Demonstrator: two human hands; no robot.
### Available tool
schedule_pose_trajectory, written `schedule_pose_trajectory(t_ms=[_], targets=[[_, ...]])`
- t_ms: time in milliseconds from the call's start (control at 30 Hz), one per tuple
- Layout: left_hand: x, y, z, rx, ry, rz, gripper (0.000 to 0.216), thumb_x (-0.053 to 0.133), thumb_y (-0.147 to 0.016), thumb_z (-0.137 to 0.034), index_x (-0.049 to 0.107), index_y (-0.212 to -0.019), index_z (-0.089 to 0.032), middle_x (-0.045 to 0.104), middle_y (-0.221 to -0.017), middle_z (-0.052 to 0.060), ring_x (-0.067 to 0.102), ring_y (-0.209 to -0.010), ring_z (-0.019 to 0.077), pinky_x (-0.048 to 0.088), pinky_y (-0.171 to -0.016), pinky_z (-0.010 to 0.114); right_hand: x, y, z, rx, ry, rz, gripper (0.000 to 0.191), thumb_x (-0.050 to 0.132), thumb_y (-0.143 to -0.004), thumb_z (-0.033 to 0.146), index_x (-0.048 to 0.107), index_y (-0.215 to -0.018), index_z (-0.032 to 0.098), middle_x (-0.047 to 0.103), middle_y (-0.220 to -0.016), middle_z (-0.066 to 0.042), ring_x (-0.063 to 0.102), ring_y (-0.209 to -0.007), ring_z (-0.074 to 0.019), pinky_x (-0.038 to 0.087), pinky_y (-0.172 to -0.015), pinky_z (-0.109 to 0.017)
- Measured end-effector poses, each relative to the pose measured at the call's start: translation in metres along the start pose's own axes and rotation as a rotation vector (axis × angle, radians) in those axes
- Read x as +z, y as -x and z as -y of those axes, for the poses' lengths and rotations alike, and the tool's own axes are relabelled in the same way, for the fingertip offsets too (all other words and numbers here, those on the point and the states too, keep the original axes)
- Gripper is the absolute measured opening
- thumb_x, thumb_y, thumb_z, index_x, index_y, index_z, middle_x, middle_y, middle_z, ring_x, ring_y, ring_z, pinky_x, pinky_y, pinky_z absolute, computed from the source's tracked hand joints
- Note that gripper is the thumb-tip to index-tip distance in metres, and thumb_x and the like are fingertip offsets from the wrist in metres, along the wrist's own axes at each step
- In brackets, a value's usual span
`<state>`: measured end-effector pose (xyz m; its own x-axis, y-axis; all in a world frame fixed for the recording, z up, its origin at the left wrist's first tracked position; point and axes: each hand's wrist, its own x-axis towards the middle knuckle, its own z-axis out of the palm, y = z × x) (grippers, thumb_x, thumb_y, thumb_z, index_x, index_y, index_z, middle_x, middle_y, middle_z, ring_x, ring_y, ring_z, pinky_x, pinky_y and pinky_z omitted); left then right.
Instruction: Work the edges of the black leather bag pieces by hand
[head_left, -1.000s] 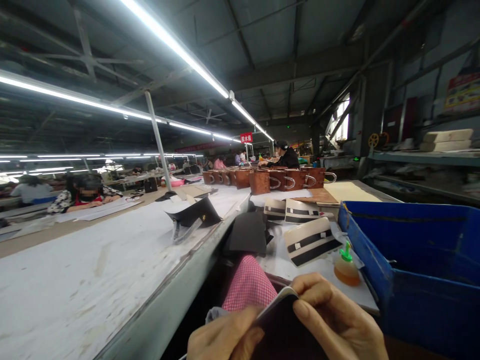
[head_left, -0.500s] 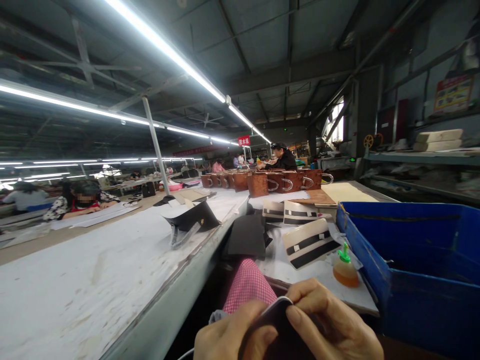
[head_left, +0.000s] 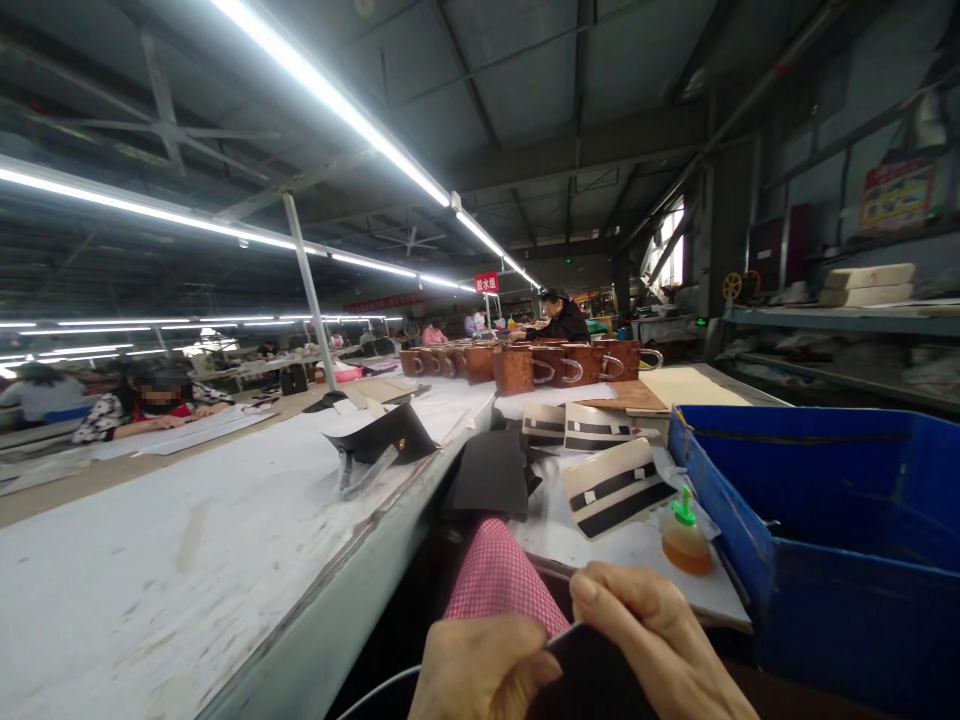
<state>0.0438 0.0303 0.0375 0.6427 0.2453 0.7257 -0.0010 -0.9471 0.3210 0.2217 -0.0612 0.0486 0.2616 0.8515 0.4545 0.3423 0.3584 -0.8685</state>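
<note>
My left hand (head_left: 480, 665) pinches the edge of a dark piece of material (head_left: 585, 680) low in the view, over my lap. My right hand (head_left: 656, 635) is closed on the same edge, thumb and fingers pressed together. Between the two hands a thin pale line runs along this edge. A thin white cord (head_left: 379, 686) trails out to the left of my left hand. Both hands hide most of the piece, and its lower part lies beyond the frame. Pink checked cloth (head_left: 501, 580) covers my leg just behind the hands.
A white-covered table (head_left: 195, 580) stretches along the left, bearing a black bag part (head_left: 386, 438). Black panels (head_left: 491, 475), cream-and-black panels (head_left: 619, 487) and a green-topped glue bottle (head_left: 685, 540) lie ahead. A blue bin (head_left: 847, 600) stands right. Brown bags (head_left: 514, 370) and co-workers are farther off.
Both hands have shifted, and the edge between them sits lower. My left thumb has bent in against the edge. More of the white cord shows at left.
</note>
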Motion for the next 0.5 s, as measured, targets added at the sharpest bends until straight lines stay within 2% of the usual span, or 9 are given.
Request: schedule_pose_trajectory(t_ms=[33,100,167,200,267,333,400,433,500], targets=[[-0.002,-0.001,0.002,-0.058,0.068,0.012,0.046,0.041,-0.105,-0.039,0.061,-0.07,-0.018,0.049,-0.054,-0.003,0.046,-0.046,0.0089,0.035,-0.046,0.021,-0.001,-0.005,-0.002,0.049,-0.116,0.042,0.045,0.058,-0.095,0.055,0.068,-0.068,0.021,0.063,-0.06,0.0,0.058,-0.054,-0.0139,0.049,-0.054,-0.022],[-0.006,-0.003,0.004,-0.24,0.249,-0.055,0.038,0.051,-0.101,-0.041,0.068,-0.076,-0.019,0.055,-0.061,-0.002,0.051,-0.054,0.0099,0.039,-0.053,0.019,0.0,-0.017,-0.008,0.053,-0.286,0.153,0.044,0.055,-0.097,0.057,0.072,-0.08,0.021,0.069,-0.07,-0.002,0.066,-0.064,-0.017,0.055,-0.065,-0.025],[-0.008,-0.008,0.005,-0.397,0.523,-0.151,0.034,0.062,-0.095,-0.046,0.07,-0.076,-0.019,0.058,-0.065,-0.001,0.054,-0.06,0.0107,0.042,-0.057,0.019,0.005,-0.03,-0.014,-0.043,-0.286,0.236,0.035,0.058,-0.096,0.054,0.075,-0.106,0.024,0.075,-0.102,-0.006,0.07,-0.096,-0.0232,0.055,-0.088,-0.034],[-0.009,-0.011,0.005,-0.434,0.656,-0.179,0.038,0.064,-0.092,-0.05,0.067,-0.071,-0.019,0.058,-0.063,-0.001,0.053,-0.059,0.0105,0.043,-0.057,0.019,0.009,-0.036,-0.017,-0.085,-0.248,0.281,0.036,0.06,-0.096,0.051,0.072,-0.119,0.027,0.072,-0.119,-0.007,0.065,-0.113,-0.0251,0.05,-0.1,-0.038],[-0.009,-0.02,0.005,-0.447,0.854,-0.157,0.052,0.058,-0.092,-0.061,0.057,-0.062,-0.018,0.053,-0.054,-0.002,0.047,-0.05,0.0095,0.044,-0.051,0.02,0.02,-0.043,-0.022,-0.125,-0.195,0.403,0.038,0.064,-0.094,0.05,0.07,-0.125,0.031,0.068,-0.129,-0.005,0.059,-0.123,-0.0259,0.044,-0.108,-0.041],[-0.011,-0.028,0.005,-0.432,0.915,-0.15,0.06,0.049,-0.093,-0.068,0.05,-0.057,-0.019,0.049,-0.045,-0.002,0.043,-0.042,0.0089,0.045,-0.047,0.022,0.033,-0.045,-0.028,-0.13,-0.197,0.506,0.038,0.063,-0.091,0.059,0.077,-0.111,0.029,0.074,-0.113,-0.004,0.066,-0.11,-0.0259,0.05,-0.1,-0.04],[-0.017,-0.031,0.007,-0.421,0.957,-0.182,0.059,0.051,-0.092,-0.068,0.054,-0.057,-0.019,0.054,-0.044,-0.001,0.05,-0.042,0.0104,0.052,-0.052,0.025,0.043,-0.045,-0.035,-0.128,-0.192,0.529,0.052,0.06,-0.086,0.073,0.079,-0.09,0.025,0.074,-0.088,-0.003,0.069,-0.087,-0.0251,0.057,-0.083,-0.037],[-0.021,-0.03,0.009,-0.414,0.977,-0.205,0.055,0.057,-0.09,-0.066,0.059,-0.061,-0.019,0.063,-0.05,0.001,0.06,-0.048,0.0127,0.056,-0.06,0.027,0.045,-0.044,-0.038,-0.121,-0.176,0.507,0.058,0.057,-0.084,0.077,0.077,-0.082,0.023,0.072,-0.08,-0.003,0.068,-0.08,-0.0239,0.057,-0.076,-0.035],[-0.032,-0.022,0.013,-0.411,1.011,-0.256,0.04,0.068,-0.085,-0.062,0.07,-0.082,-0.023,0.08,-0.082,0.004,0.075,-0.078,0.0201,0.059,-0.082,0.036,0.043,-0.042,-0.043,-0.11,-0.12,0.43,0.061,0.055,-0.085,0.079,0.071,-0.074,0.02,0.065,-0.07,-0.001,0.062,-0.069,-0.0204,0.053,-0.067,-0.031]])
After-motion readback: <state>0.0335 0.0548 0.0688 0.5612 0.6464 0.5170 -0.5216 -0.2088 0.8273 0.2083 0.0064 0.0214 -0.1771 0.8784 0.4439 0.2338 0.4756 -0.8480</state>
